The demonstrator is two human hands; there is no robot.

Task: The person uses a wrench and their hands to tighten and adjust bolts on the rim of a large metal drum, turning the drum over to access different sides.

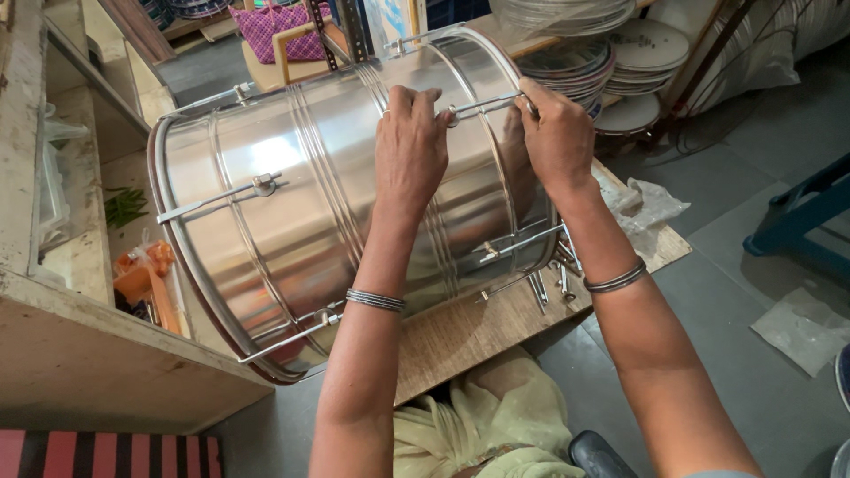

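Observation:
A big shiny metal drum shell (292, 204) lies on its side on a wooden board (469, 332). Thin metal tension rods run along its wall between lugs. My left hand (409, 146) rests on top of the shell, fingers pinching a lug at the near end of one tension rod (482, 106). My right hand (556, 133) grips the other end of that same rod by the drum's right rim. Both wrists wear metal bangles.
Loose metal rods and wrenches (553, 279) lie on the board under the drum's right rim. Stacked round drum heads (620, 62) sit behind. A wooden shelf unit (80, 345) stands at left, crumpled plastic (651, 204) at right, a blue frame (797, 217) far right.

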